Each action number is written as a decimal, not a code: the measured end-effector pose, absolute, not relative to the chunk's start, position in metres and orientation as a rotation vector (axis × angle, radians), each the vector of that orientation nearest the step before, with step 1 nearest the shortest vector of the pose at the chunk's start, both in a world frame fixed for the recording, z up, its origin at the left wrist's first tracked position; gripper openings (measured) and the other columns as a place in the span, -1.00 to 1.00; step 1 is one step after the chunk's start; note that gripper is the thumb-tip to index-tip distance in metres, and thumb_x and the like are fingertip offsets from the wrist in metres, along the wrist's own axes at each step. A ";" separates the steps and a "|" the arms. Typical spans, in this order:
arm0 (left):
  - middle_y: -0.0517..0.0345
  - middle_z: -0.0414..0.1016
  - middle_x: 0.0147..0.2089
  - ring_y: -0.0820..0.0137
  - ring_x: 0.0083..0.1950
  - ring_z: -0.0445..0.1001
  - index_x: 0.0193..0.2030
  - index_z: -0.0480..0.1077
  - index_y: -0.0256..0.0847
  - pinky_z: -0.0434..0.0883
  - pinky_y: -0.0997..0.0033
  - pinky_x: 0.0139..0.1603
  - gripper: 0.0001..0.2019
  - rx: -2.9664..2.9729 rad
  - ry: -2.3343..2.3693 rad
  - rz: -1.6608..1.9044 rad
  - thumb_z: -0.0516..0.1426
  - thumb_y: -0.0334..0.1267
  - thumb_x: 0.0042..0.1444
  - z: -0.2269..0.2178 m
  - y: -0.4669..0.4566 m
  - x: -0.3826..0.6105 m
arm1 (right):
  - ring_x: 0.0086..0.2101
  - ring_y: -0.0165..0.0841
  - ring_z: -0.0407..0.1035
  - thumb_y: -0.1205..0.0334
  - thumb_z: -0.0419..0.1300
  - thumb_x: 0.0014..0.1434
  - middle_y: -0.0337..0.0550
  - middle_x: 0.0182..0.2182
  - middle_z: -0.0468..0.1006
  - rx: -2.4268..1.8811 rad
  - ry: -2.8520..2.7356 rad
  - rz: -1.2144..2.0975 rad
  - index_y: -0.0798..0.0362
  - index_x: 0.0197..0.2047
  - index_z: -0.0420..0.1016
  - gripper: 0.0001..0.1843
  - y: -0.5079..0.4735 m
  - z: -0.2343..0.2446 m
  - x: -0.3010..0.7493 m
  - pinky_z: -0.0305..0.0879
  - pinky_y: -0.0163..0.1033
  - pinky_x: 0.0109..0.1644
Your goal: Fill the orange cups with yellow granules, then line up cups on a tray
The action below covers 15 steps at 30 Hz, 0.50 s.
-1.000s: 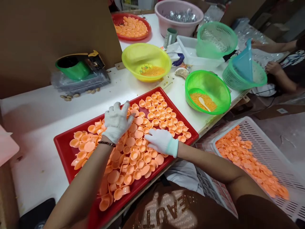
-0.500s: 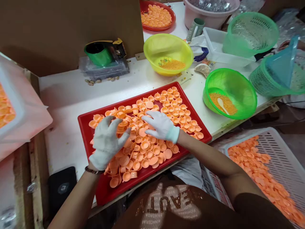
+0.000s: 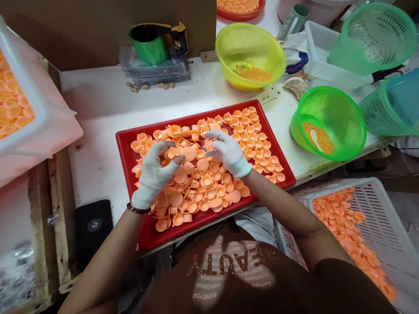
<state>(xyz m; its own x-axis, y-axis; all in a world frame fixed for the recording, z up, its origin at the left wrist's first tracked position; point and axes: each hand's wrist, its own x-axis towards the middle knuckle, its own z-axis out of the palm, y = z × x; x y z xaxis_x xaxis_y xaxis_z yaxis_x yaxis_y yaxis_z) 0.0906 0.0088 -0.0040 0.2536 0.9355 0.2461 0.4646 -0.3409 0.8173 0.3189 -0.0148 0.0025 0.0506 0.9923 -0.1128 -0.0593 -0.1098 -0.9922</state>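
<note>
Many small orange plastic cups [image 3: 206,181] with little side tabs lie in a red tray [image 3: 157,237]. Those at the right stand upright in close rows, while the left and front ones are heaped at mixed angles. My left hand [image 3: 157,170], in a white glove, is curled above the left part of the heap, with orange cups between thumb and fingers. Facing it, my gloved right hand [image 3: 227,152] has its fingertips closed round one orange cup [image 3: 209,145]. The fingers partly hide the held pieces.
Behind the tray stand a yellow bowl [image 3: 250,48] and a green tape roll [image 3: 149,46] on a plastic-wrapped stack. A green bowl [image 3: 347,109] with orange grains and a white spoon is at the right. White crates with orange pieces flank me; a black phone-like object [image 3: 94,235] lies left.
My hands have lifted slightly and drawn in over the heap. Orange cups now show between the fingers of both hands. The whole view has shifted, with the tray appearing a little further right.
</note>
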 end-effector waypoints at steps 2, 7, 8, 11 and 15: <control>-0.04 0.54 0.08 0.16 0.11 0.54 0.08 0.39 -0.17 0.51 0.06 0.17 -0.57 1.815 1.236 1.061 0.24 0.05 0.21 0.002 0.000 0.104 | -0.11 -0.21 0.49 0.15 0.11 0.26 -0.08 -0.09 0.55 -1.033 -0.565 1.639 -0.01 0.08 0.40 -0.67 -0.022 0.004 0.305 0.54 0.03 -0.03; -0.20 0.43 0.29 -0.01 0.34 0.41 0.42 0.15 -0.20 0.37 -0.15 0.37 -0.29 2.352 0.959 0.948 0.23 -0.07 0.18 0.031 -0.038 0.157 | -0.14 -0.14 0.54 -0.13 0.01 0.38 -0.08 -0.23 0.60 -0.673 -0.040 1.904 -0.01 -0.05 0.41 -0.62 -0.042 0.003 0.286 0.60 0.02 -0.14; -0.23 0.38 0.34 -0.05 0.39 0.36 0.48 0.06 -0.19 0.32 -0.21 0.41 -0.22 2.429 0.902 0.936 0.22 -0.05 0.19 0.038 -0.045 0.164 | -0.12 -0.14 0.54 -0.14 0.00 0.39 -0.07 -0.21 0.61 -0.640 0.001 1.891 -0.01 -0.05 0.42 -0.61 -0.051 0.005 0.289 0.60 0.01 -0.13; -0.18 0.22 0.49 -0.03 0.52 0.19 0.54 -0.04 -0.10 0.23 -0.22 0.47 -0.24 2.423 0.785 0.977 0.14 0.00 0.30 0.052 -0.052 0.175 | -0.03 -0.17 0.53 -0.19 0.00 0.39 -0.07 -0.07 0.63 -0.578 0.118 1.784 -0.06 0.00 0.46 -0.57 -0.092 0.012 0.318 0.61 -0.02 -0.15; -0.11 0.39 0.36 0.09 0.43 0.34 0.34 0.28 -0.15 0.35 -0.02 0.41 -0.54 2.366 0.931 0.891 0.08 -0.05 0.38 0.033 -0.038 0.174 | 0.03 -0.35 0.50 -0.21 0.10 0.35 -0.14 0.12 0.57 -0.625 0.089 1.466 -0.16 0.01 0.55 -0.60 -0.176 0.028 0.389 0.58 -0.30 -0.23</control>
